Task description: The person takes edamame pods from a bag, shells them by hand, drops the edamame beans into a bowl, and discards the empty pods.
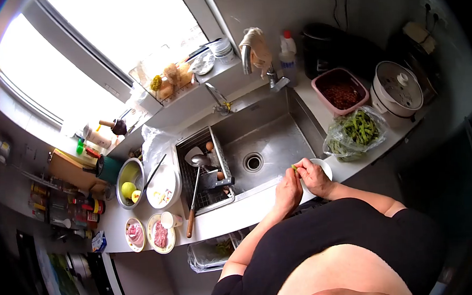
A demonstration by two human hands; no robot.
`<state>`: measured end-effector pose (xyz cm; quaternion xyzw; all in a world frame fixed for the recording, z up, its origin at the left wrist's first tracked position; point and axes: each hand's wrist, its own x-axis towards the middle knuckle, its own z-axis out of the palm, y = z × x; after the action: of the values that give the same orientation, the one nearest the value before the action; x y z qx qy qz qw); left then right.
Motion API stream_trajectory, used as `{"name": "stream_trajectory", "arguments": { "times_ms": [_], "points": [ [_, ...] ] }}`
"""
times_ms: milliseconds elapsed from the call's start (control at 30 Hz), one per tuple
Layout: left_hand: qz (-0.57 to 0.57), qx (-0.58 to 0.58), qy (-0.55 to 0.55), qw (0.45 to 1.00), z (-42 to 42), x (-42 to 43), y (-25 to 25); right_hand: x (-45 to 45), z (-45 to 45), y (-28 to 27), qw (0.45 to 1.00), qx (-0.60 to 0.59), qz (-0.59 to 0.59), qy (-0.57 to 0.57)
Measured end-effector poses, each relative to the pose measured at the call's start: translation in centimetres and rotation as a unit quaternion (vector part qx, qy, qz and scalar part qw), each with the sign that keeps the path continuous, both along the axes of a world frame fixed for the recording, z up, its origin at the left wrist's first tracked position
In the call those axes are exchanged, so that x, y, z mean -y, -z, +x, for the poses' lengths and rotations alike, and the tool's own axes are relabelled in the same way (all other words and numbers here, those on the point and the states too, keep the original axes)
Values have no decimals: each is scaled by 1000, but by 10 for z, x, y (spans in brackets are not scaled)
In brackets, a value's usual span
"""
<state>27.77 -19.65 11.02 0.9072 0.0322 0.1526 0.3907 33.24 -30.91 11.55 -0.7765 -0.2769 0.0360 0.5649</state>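
Over the sink's front edge, my left hand [288,192] and my right hand [314,179] meet with fingers pinched together. Between their fingertips shows a small green pod [294,167], mostly covered by the fingers. A white bowl [326,167] sits on the counter just behind my right hand, which partly hides it. To the right, a clear plastic bag [348,147] full of green pods [366,131] lies on the counter.
The steel sink [279,139] has a drying rack [226,201] at its left holding utensils and eggs. A pink basin [364,104] and a lidded white cooker [400,90] stand right. Plates of meat [161,236] and a metal bowl [120,187] are left. A bin [208,260] hangs below.
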Motion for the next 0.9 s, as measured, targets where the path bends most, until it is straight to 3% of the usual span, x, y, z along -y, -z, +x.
{"name": "stream_trajectory", "arguments": {
  "times_ms": [233,300,467,533,567,633,667,700,767,900],
  "points": [
    [70,14,19,997,7,17,-5,20,5,10,994,95,-23,45],
    [13,30,33,999,7,22,-5,24,6,15,995,72,-33,64],
    [-51,-6,49,997,8,30,4,33,8,18,992,-103,1,77],
    [-101,-34,41,993,7,33,5,33,10,24,927,-349,136,30],
    [-100,-36,42,993,7,33,4,34,9,25,926,-351,137,32],
    [-183,-76,53,979,6,32,2,36,6,17,937,-313,146,47],
    [-182,-77,52,979,7,32,5,38,7,13,971,-219,77,50],
    [-208,-81,41,974,8,32,7,37,8,11,971,-219,79,47],
    [-233,-86,27,968,7,28,9,33,7,8,996,68,3,48],
    [-142,-76,-1,987,9,13,16,33,20,-2,995,69,-20,-62]
  ]
}}
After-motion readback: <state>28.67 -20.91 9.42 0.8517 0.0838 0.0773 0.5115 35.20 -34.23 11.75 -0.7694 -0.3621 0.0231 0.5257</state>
